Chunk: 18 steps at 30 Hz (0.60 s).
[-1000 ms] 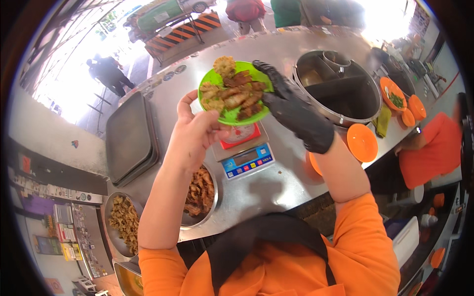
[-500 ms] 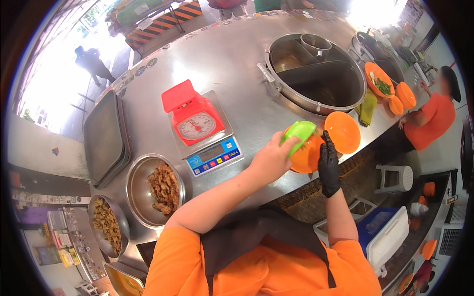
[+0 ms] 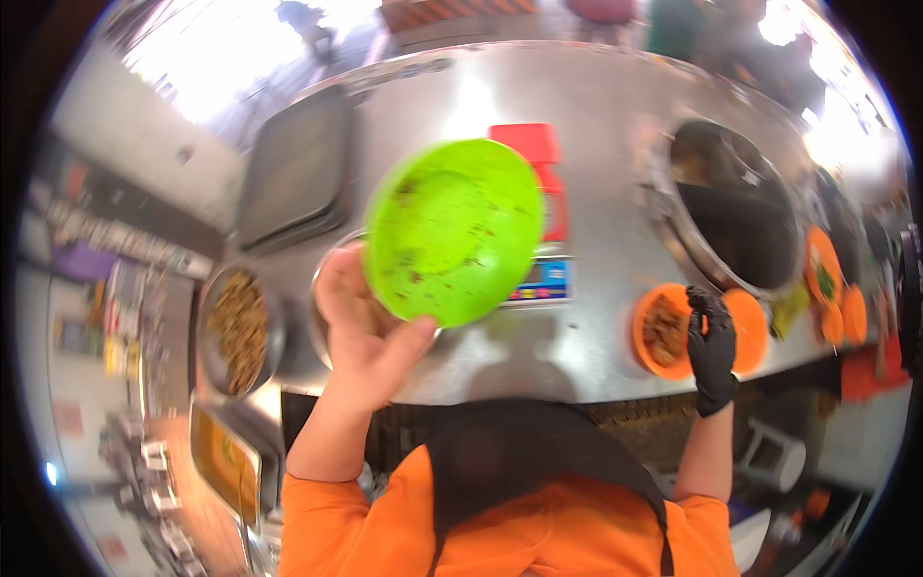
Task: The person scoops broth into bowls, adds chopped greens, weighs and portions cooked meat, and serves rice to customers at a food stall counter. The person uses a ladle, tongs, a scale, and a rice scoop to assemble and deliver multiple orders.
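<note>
My bare left hand [image 3: 365, 332] grips a lime-green bowl [image 3: 452, 231] by its lower left edge, tilted so its inside shows dark smears and bits. The bowl hangs over the counter, partly hiding the red dial scale [image 3: 538, 159] and a steel bowl [image 3: 322, 337]. At the right, my right hand [image 3: 711, 351], in a black glove, is at the edge of an orange bowl [image 3: 642, 354] with brown meat pieces [image 3: 665, 329] in it. Its fingers are loosely bent and somewhat apart, with nothing visible in them. Another orange bowl [image 3: 750, 332] stands just beyond that hand.
A digital scale [image 3: 548, 281] lies behind the green bowl. Left stand stacked dark trays [image 3: 298, 163], a metal bowl [image 3: 274, 332] of brown food and a pan of orange liquid [image 3: 226, 462]. Right are a divided steel pot [image 3: 673, 216], a green cloth [image 3: 790, 310] and more orange bowls [image 3: 853, 313].
My left hand has carried the green bowl leftward, away from the orange bowl, and turned its inside into view. Meat now shows in the orange bowl. My right hand stays by it; the view has swung left.
</note>
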Available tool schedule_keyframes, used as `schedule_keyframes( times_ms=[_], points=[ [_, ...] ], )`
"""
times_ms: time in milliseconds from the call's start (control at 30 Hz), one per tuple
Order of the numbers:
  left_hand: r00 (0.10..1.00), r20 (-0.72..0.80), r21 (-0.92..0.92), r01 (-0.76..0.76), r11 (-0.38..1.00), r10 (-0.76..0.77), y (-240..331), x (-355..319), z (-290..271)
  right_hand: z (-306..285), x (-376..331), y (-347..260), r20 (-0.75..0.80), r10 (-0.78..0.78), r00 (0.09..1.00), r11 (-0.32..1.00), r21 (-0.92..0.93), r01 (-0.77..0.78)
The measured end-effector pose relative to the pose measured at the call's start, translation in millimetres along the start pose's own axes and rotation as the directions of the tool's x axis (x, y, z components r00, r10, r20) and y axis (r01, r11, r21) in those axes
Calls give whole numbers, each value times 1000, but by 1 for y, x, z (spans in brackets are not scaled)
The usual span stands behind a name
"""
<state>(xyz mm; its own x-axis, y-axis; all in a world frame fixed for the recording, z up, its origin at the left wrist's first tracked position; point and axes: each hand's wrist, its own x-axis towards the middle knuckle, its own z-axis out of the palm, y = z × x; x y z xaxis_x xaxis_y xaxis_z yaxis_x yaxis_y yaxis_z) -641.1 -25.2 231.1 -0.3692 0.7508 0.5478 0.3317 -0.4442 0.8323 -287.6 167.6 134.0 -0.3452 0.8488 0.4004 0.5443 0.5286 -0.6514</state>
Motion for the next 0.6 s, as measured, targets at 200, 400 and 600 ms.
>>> schedule_keyframes(
  times_ms=[200,400,600],
  points=[
    [678,-667,-194,242,951,-309,27,-69,-133,120,51,-166,495,-539,682,836,417,357],
    [532,-728,-277,348,896,-432,28,-136,-169,273,32,-275,852,-511,111,663,309,682],
    [555,-708,-244,389,889,-437,24,-157,-181,348,-13,-291,893,-434,119,459,106,882]
  ],
)
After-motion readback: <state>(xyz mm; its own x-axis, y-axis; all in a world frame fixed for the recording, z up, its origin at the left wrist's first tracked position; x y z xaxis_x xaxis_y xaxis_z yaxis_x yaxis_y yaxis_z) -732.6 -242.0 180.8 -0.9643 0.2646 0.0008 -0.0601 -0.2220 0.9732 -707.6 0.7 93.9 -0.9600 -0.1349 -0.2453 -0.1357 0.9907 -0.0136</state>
